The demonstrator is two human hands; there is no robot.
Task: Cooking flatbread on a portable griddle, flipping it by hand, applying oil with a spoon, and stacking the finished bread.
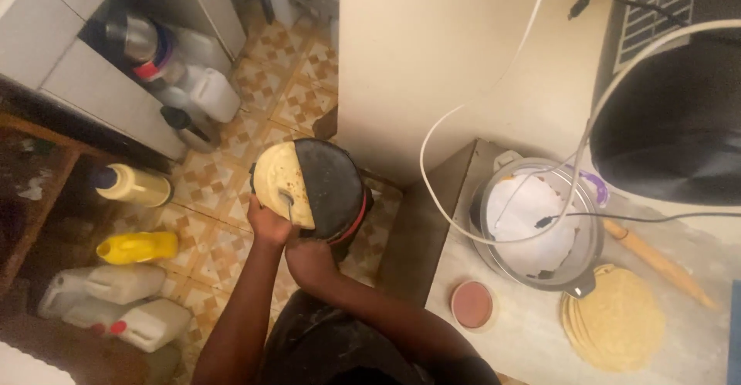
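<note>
Left hand (268, 223): nearest the camera with the right; fingers closed on a thin metal utensil (287, 203), its tip resting on the flatbread.
Right hand (310, 260): just below the pan's near rim; fingers curled under, seemingly on the handle, though the grip itself is hidden, so what it holds cannot be told.
Pan (333, 186): round, dark, red-edged, held over the tiled floor (297, 84), left of the counter's left edge.
Flatbread (282, 180): pale, folded, covers the pan's left half.
Counter (525, 331): stone top; lidded metal cooker (538, 223) near its back edge, white cable (463, 227) looped across it.
Stack of flatbreads (617, 319): front right of the counter, touching the cooker's base.
Small pink dish (472, 305): front left of the counter.
Rolling pin (656, 260): right of the cooker, lying aslant.
Floor, left side: yellow bottle (139, 247) and white jugs (123, 300).
</note>
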